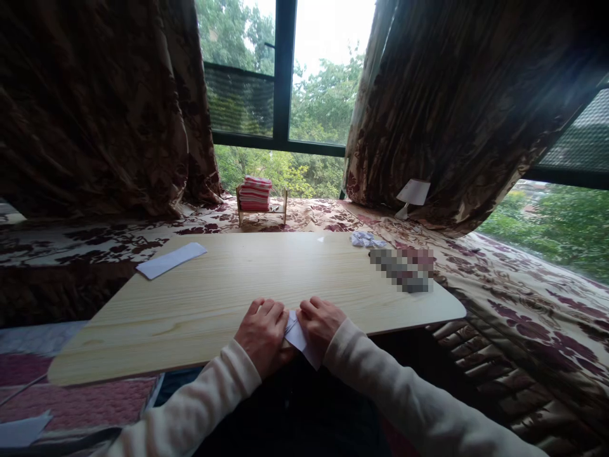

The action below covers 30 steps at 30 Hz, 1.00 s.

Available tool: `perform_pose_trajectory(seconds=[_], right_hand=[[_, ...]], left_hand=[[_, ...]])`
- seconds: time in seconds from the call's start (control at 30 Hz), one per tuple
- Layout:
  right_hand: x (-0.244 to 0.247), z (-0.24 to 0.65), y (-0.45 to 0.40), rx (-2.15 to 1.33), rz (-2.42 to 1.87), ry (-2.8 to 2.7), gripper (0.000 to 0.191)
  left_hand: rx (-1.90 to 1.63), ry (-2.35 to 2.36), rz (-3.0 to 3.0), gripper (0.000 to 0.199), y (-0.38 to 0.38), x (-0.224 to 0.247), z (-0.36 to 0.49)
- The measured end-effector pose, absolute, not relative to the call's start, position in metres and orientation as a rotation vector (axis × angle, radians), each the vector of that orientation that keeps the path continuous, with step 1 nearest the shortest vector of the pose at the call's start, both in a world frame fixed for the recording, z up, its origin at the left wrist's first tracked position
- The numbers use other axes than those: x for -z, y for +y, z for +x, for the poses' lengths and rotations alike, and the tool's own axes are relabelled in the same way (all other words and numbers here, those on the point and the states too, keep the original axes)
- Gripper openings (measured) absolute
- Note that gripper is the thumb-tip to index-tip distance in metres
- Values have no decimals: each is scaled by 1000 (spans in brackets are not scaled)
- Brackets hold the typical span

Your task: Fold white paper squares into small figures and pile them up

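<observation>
A small folded white paper is held between my two hands at the front edge of the wooden table. My left hand has its fingers curled round the paper's left side. On the right side, my right hand grips the same paper with bent fingers. The paper's lower corner points down past the table edge. My fingertips hide part of its folds.
White paper strips lie at the table's back left. Folded white papers and a blurred-out object sit at the back right. Beyond are a small rack with striped cloths and a small lamp.
</observation>
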State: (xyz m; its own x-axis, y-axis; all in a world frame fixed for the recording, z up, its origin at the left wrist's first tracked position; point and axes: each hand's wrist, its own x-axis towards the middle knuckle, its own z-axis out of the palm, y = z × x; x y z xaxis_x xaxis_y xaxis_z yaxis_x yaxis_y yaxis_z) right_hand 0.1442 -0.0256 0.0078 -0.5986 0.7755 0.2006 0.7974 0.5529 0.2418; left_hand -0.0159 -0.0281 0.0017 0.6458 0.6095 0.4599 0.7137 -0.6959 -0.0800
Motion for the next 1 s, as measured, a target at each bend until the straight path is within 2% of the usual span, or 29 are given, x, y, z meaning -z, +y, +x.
perform_pose_trajectory(seconds=[0.27, 0.57, 0.83, 1.0], right_hand=[[-9, 143, -23, 396, -1357, -2735, 18], [-11, 152, -28, 459, -1392, -2738, 19], [-18, 140, -24, 347, -1404, -2784, 21], [-16, 140, -25, 380, -1385, -2749, 21]], left_hand=[[665, -997, -2557, 28, -25, -1, -13], [729, -951, -2496, 23, -27, 4, -15], [862, -793, -2498, 31, -34, 12, -21], [983, -825, -2448, 19, -44, 19, -27]])
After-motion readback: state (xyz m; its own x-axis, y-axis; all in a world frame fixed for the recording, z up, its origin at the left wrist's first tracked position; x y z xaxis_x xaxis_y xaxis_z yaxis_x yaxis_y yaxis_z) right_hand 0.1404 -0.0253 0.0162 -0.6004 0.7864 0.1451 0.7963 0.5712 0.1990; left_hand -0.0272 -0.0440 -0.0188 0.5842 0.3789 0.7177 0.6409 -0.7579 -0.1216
